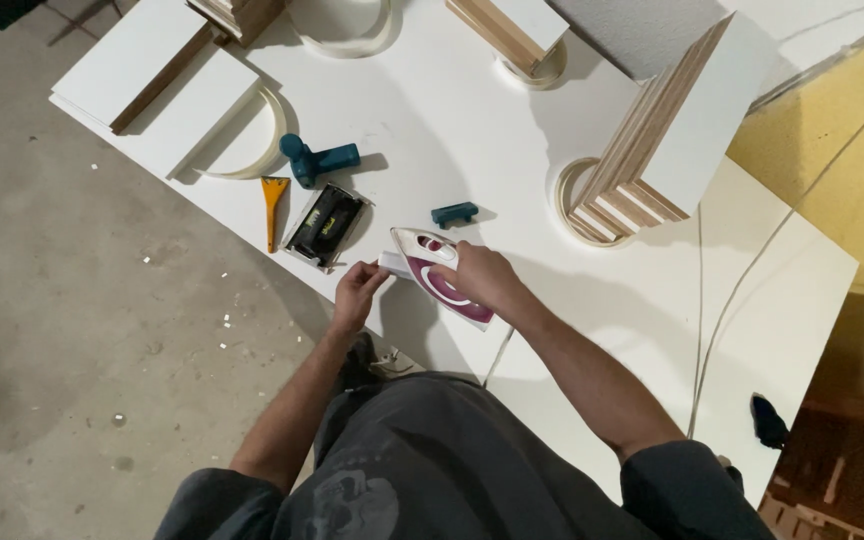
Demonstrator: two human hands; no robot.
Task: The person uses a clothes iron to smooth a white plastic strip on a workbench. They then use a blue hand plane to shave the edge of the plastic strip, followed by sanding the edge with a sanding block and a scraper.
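Observation:
My right hand grips the handle of a white and purple clothes iron that rests near the front edge of a white table. The iron's tip points to the left. My left hand pinches a small white strip or panel edge just in front of the iron's tip, at the table's edge. The iron's cord drops off the table edge below my right wrist.
A black and yellow trimmer tool, an orange scraper, a teal tool and a small teal block lie left of the iron. Stacks of white panels, coils of edge banding and two cables occupy the table.

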